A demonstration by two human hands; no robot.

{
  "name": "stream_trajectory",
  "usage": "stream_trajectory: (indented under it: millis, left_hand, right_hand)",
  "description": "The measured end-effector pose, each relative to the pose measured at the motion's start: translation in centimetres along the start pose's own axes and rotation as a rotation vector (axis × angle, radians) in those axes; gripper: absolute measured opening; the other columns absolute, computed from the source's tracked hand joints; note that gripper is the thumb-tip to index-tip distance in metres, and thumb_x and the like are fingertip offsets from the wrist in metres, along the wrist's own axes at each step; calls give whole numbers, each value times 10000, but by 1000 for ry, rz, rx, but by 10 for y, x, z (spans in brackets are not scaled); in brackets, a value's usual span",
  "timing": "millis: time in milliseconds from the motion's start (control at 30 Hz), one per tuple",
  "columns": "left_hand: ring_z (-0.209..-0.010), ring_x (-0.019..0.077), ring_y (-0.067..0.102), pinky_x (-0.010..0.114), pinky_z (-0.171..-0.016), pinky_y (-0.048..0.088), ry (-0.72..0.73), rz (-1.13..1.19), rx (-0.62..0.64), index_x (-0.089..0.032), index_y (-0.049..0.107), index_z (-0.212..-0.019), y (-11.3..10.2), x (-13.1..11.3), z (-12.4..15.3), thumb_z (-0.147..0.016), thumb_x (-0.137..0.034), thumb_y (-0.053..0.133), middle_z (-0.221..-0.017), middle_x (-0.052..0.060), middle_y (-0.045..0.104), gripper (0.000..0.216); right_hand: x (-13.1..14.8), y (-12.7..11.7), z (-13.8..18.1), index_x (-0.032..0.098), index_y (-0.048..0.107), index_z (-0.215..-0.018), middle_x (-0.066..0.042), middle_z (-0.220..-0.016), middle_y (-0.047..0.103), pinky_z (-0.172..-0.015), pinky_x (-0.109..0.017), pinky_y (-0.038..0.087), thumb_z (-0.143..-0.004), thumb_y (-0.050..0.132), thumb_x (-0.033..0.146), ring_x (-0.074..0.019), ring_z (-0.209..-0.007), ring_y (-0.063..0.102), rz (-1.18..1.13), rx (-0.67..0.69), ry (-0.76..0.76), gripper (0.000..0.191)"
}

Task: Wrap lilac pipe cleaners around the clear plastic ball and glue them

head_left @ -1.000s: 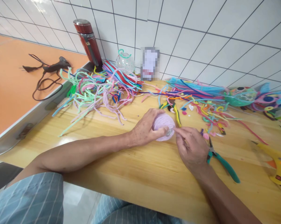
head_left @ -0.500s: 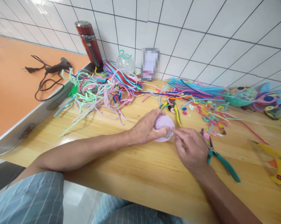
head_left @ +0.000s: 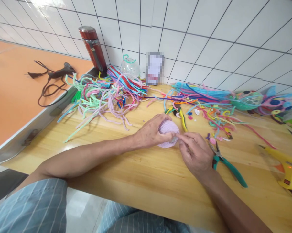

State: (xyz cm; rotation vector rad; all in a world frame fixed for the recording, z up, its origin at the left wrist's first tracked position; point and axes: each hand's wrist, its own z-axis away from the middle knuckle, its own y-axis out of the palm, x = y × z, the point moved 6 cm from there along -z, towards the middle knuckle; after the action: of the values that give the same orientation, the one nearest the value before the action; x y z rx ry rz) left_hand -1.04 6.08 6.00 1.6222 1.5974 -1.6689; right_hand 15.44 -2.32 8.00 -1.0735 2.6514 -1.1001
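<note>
My left hand [head_left: 149, 132] is wrapped round a small ball wound with lilac pipe cleaner [head_left: 167, 127], held just above the wooden table. Its thumb presses on the near side, where a greyish, clear patch shows. At the ball's right edge, thumb and forefinger of my right hand [head_left: 196, 155] are pinched together on what looks like the end of the lilac pipe cleaner; the fingertips mostly hide it. Green-handled pliers [head_left: 229, 168] lie beside my right wrist. Behind the ball are yellow-handled pliers [head_left: 183, 119].
Loose pipe cleaners [head_left: 109, 100] are heaped at the left, with a red flask [head_left: 93, 48] behind. A phone [head_left: 155, 68] leans on the tiled wall near a clear ball [head_left: 130, 67]. Cut scraps [head_left: 218, 121] and a yellow glue gun [head_left: 287, 166] lie right. A black corded tool [head_left: 63, 70] rests on the orange surface.
Both hands and the ball sit slightly further left in the picture, as does much of the right side of the scene. The grips look the same.
</note>
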Motion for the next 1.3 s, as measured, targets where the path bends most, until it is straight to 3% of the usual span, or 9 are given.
stream_trajectory:
  millis: [267, 467, 667, 833, 1067, 1300]
  left_hand:
    - [-1300, 280, 623, 468, -1172, 505, 85, 27, -118, -202, 617, -1340, 3, 9, 3, -895, -384, 742, -1340, 126, 673, 497]
    - [-1270, 288, 618, 481, -1136, 522, 83, 20, -156, -202, 587, -1300, 6, 10, 8, -900, -376, 730, -1301, 136, 664, 459]
    - [-1215, 289, 635, 470, -1094, 541, 7, 25, -160, -183, 556, -1251, 4, 8, 6, -838, -384, 756, -1249, 135, 640, 502]
    - [-1066, 261, 675, 443, -990, 584, -90, 63, -94, -180, 543, -1249, 4, 9, 4, -834, -440, 755, -1189, 106, 673, 534]
    - [-1278, 295, 630, 487, -1148, 510, 25, 39, -145, -163, 574, -1353, 3, 10, 7, -894, -418, 715, -1341, 162, 665, 544]
    - [-1268, 296, 615, 494, -1141, 511, 46, 13, -152, -195, 600, -1313, 4, 11, 9, -907, -431, 719, -1306, 147, 650, 484]
  right_hand:
    - [-5, -2, 1, 258, 726, -1208, -46, -997, 739, -784, -293, 613, -928, 655, 40, -166, -878, 741, 22, -20, 9, 362]
    - [-6, 0, 3, 227, 734, -1167, -47, -983, 739, -777, -263, 604, -922, 655, 20, -145, -848, 738, 23, -11, 1, 331]
    - [-6, 2, 5, 244, 743, -1203, -44, -981, 750, -760, -270, 606, -926, 648, 25, -152, -846, 744, -15, -3, 16, 365]
    - [-5, 2, 5, 241, 751, -1228, -50, -982, 763, -772, -279, 614, -915, 648, 22, -160, -854, 750, -28, 0, 9, 396]
    - [-8, 2, 7, 268, 748, -1243, -46, -985, 767, -767, -296, 616, -920, 639, 48, -166, -844, 748, 0, -4, 22, 406]
    - [-7, 1, 5, 234, 745, -1174, -48, -977, 761, -773, -265, 605, -907, 651, 14, -150, -842, 744, -6, -5, 18, 358]
